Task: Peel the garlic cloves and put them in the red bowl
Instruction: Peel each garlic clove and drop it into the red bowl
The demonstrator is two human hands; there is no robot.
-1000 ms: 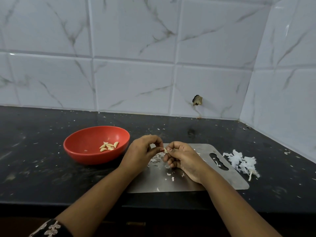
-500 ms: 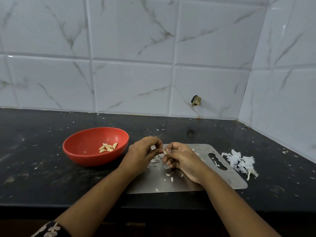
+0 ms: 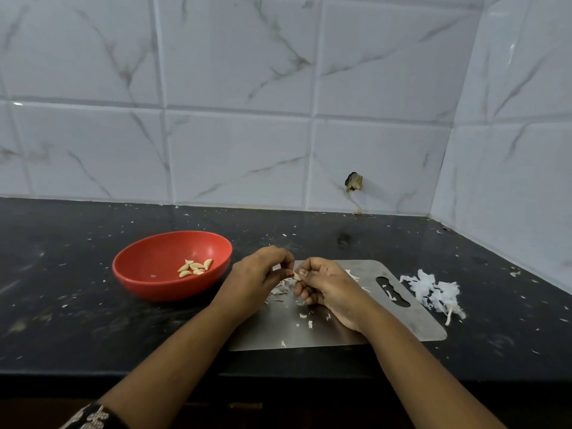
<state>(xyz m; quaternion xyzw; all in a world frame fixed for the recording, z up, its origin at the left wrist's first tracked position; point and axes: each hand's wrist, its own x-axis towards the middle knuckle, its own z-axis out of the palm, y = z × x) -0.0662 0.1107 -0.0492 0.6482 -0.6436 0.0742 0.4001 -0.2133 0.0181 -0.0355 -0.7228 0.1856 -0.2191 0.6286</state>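
Both hands meet above the far left part of a steel cutting board that lies on the dark tabletop. The right hand has its fingers curled, and its grip is closed on a small pale garlic clove, pinched between thumb and forefinger. The left hand comes in from the left, and its grip is closed too, thumb and fingertips pinching the left end of the same clove. The clove sits in the air between the two hands, just above a scatter of skin scraps on the board. To the left of the hands, close to the left wrist, stands the red bowl on the tabletop, with a handful of peeled cloves lying together in its bottom. Off the right edge of the board, near its handle slot, lies a loose pile of white skins. Small white flecks dot the tabletop. Behind it rises a marble-patterned tiled wall. A patterned sleeve shows at the near left edge.
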